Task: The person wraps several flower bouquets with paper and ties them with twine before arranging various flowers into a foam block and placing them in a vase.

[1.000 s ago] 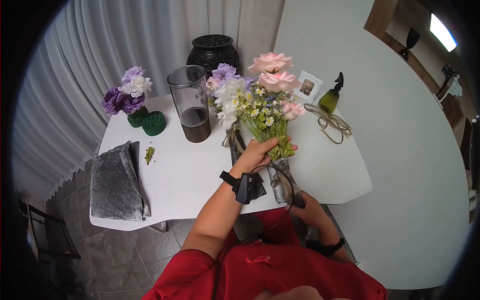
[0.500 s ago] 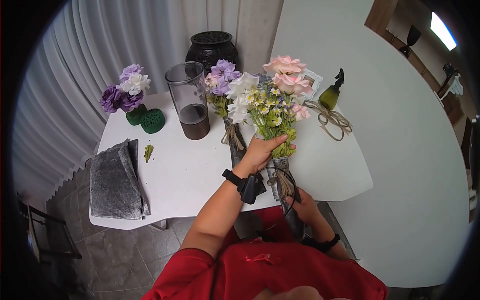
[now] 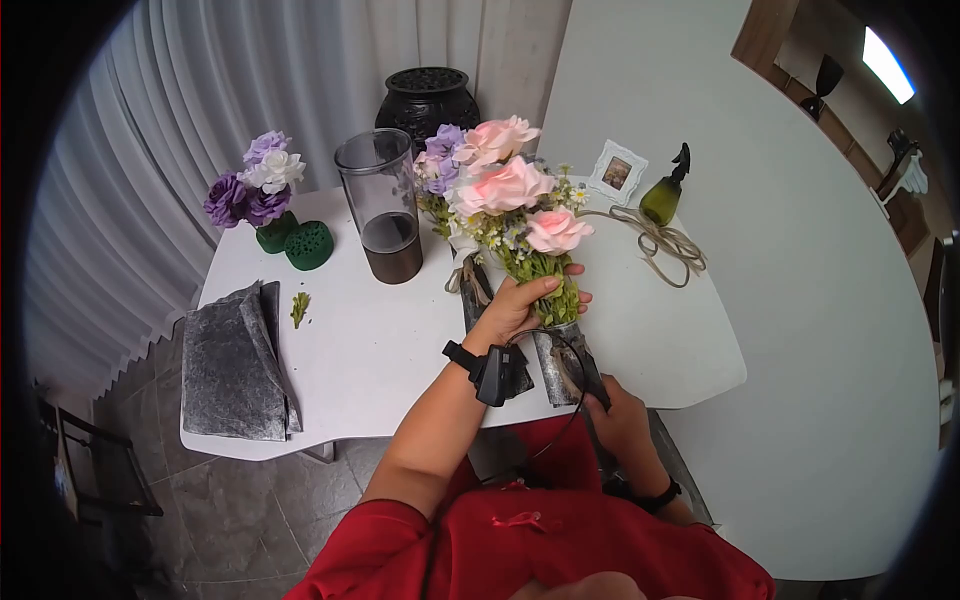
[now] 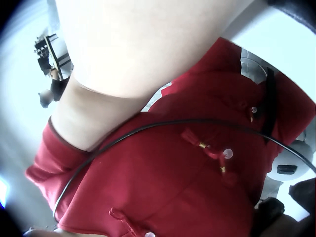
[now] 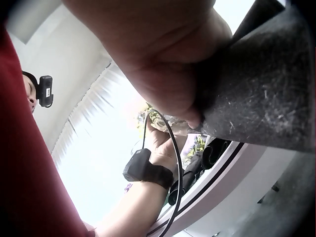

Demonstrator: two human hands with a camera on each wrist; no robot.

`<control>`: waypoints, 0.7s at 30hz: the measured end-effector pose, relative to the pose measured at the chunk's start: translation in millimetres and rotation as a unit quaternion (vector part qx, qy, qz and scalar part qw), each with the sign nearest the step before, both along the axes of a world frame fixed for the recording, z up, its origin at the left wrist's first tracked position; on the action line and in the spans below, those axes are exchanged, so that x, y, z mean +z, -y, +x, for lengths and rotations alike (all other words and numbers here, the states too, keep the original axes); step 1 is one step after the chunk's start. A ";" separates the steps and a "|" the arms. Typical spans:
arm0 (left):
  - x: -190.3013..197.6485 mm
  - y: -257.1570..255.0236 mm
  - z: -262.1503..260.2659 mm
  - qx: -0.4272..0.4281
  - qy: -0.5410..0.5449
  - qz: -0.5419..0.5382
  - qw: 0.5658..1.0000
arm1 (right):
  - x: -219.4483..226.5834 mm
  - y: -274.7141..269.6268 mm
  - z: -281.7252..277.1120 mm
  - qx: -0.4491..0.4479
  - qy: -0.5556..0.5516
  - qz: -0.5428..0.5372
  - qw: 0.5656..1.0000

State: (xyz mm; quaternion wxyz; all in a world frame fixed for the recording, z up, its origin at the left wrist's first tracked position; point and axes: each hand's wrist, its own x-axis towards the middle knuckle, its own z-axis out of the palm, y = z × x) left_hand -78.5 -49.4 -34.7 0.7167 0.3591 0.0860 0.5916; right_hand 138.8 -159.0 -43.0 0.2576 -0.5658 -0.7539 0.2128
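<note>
In the head view the left hand [image 3: 522,302] grips a bouquet just below its blooms, fingers round the green stems. Pink roses [image 3: 505,187] face the camera, with small daisies and green leaves beside them. Dark grey wrapping [image 3: 556,372] covers the lower stems, a twine bow on it. The right hand [image 3: 620,418] holds this wrapping near its lower end, at the table's front edge; the right wrist view shows its fingers against the dark wrap [image 5: 261,84]. Behind the left hand lies a second wrapped bunch with purple flowers [image 3: 442,172].
On the white table [image 3: 370,370] stand a tall glass vase [image 3: 390,235], a green foam block [image 3: 308,246], purple and white flowers [image 3: 262,185], folded grey wrap [image 3: 235,370], a leaf sprig [image 3: 299,309], a photo frame [image 3: 617,172], a green spray bottle [image 3: 660,200] and twine [image 3: 668,250].
The bouquet has turned in the hands: its pink roses have swung left and toward the camera, covering the white flowers. The photo frame shows fully again. The right hand has shifted slightly on the wrapping.
</note>
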 end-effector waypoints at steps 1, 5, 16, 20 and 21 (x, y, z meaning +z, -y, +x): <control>-0.7 0.0 -0.3 -0.008 0.007 -0.007 1.000 | 2.7 1.2 0.2 0.005 0.009 0.001 1.000; -5.2 -2.0 -3.1 -0.044 0.001 -0.048 0.998 | 1.2 5.5 -0.7 0.011 0.007 0.034 0.999; -1.5 0.8 1.4 -0.027 -0.029 -0.052 0.998 | -4.3 2.7 0.3 0.008 0.005 0.004 1.000; 10.6 4.4 4.3 -0.017 -0.010 0.005 1.000 | -15.0 -6.3 11.1 0.005 -0.024 0.063 0.998; 1.6 -1.7 6.3 -0.018 -0.011 0.004 1.000 | -12.5 -10.0 15.0 0.004 -0.024 0.062 0.998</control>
